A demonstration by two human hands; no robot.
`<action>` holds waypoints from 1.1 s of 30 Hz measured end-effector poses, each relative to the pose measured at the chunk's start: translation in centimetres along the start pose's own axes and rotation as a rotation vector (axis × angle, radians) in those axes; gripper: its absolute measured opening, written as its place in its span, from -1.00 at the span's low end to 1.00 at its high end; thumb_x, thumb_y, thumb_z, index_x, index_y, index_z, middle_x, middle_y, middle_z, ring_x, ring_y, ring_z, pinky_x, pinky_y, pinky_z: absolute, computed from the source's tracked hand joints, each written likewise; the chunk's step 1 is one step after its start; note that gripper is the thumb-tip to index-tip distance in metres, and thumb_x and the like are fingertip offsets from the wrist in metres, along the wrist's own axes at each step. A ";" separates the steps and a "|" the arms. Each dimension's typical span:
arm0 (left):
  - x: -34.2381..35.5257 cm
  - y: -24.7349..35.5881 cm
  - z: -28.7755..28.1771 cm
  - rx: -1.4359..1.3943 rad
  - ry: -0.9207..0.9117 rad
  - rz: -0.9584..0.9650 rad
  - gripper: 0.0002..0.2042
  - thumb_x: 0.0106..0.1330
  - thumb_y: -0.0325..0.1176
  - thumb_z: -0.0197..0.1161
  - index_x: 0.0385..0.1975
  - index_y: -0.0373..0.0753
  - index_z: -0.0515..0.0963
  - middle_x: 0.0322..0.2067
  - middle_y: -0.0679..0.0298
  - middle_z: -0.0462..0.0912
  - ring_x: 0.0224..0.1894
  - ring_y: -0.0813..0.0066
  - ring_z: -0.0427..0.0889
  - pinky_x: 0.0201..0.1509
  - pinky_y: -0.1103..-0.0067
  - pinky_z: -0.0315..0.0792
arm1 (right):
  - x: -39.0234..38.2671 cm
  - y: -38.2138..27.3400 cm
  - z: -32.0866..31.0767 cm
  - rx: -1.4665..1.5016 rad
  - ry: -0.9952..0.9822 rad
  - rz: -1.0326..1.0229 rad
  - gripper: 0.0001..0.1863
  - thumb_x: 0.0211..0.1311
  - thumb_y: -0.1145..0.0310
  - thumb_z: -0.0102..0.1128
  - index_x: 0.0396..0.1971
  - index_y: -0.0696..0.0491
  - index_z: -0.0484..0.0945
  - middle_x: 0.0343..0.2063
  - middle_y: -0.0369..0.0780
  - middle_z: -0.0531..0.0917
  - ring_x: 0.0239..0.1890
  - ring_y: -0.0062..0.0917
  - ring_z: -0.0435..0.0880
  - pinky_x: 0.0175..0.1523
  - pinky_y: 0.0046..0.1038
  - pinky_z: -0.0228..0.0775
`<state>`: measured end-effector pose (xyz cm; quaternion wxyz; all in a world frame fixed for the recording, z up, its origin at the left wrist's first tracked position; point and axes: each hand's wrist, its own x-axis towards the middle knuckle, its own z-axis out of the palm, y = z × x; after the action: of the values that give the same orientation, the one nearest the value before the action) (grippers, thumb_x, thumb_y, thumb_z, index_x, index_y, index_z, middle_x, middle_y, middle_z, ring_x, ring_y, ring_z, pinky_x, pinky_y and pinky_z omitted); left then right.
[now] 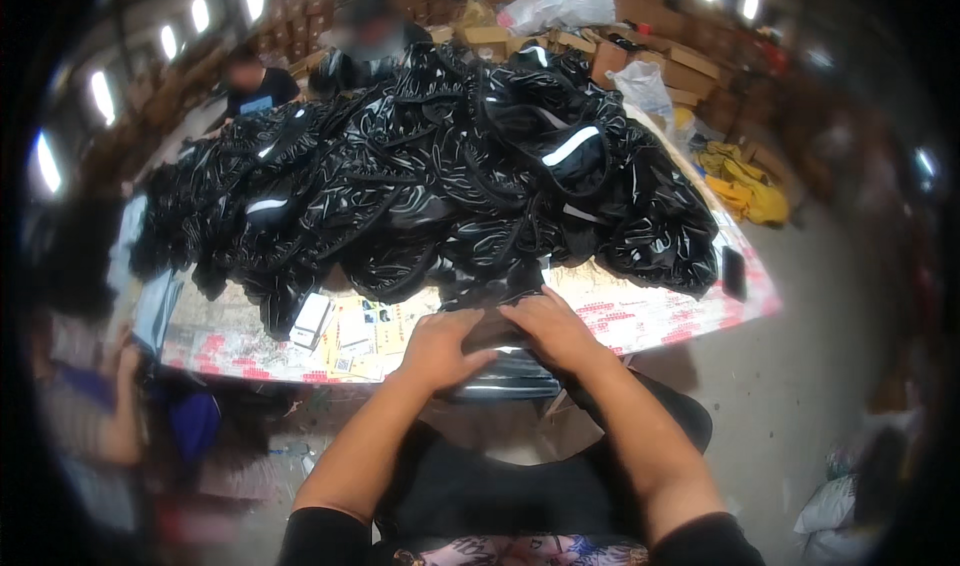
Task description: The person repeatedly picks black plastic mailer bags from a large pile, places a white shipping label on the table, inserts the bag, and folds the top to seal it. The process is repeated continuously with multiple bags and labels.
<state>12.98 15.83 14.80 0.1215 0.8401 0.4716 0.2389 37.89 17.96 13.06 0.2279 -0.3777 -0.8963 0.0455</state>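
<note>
My left hand (pixel 440 348) is at the near edge of the table, fingers bent over a black shiny elastic-edged cover (pixel 490 291) and its thumb pointing inward. Close beside it, my right hand (pixel 552 332) grips the same dark fabric from the other side. Part of the cloth hangs over the table edge below my hands. Just beyond lies a large heap of similar gathered black covers (pixel 400 196), some bearing a white strip. My fingertips are partly lost against the dark material.
Printed cards and a white packet (pixel 311 318) lie left of my hands on the patterned table (pixel 640 316). A dark phone-like object (pixel 734 272) is at the right edge. Two people are beyond the heap; another person's arm (pixel 125 396) shows at left. Cardboard boxes (pixel 690 71) and yellow fabric (pixel 745 184) lie behind.
</note>
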 end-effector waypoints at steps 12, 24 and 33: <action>0.5 1.7 -2.4 -0.371 -0.269 -0.382 -0.47 0.21 -0.05 0.36 0.13 -0.20 0.57 -0.04 0.00 0.69 0.03 0.05 0.65 0.13 0.35 0.48 | -0.7 -0.8 2.7 1.002 0.075 0.662 -0.57 0.33 0.39 0.13 0.17 0.15 0.47 0.03 -0.20 0.61 0.13 -0.44 0.52 0.26 -0.42 0.32; 1.2 0.3 -2.0 -0.115 -0.414 -0.332 -0.38 0.12 0.16 0.38 -0.13 -0.38 0.65 -0.24 -0.11 0.69 -0.13 -0.01 0.67 0.03 0.30 0.50 | 0.2 -1.9 1.5 0.699 -0.020 0.690 -0.64 0.34 0.25 0.17 0.05 0.08 0.51 -0.15 -0.07 0.67 -0.06 -0.30 0.64 0.06 -0.32 0.45; -10.0 -2.2 -1.9 -0.934 0.009 -0.736 -0.63 0.31 -0.25 0.36 -0.06 -0.43 0.54 -0.23 0.11 0.69 -0.21 0.39 0.67 -0.12 0.52 0.53 | -1.5 -1.0 2.6 0.250 -0.069 0.213 -0.61 0.22 0.26 0.27 0.05 0.01 0.62 0.16 -0.15 0.58 0.25 -0.18 0.46 0.37 -0.20 0.23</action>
<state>5.92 8.47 12.63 0.5510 0.4780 0.5775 0.3666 36.99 16.43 10.40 0.2362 -0.4376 -0.8458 0.1934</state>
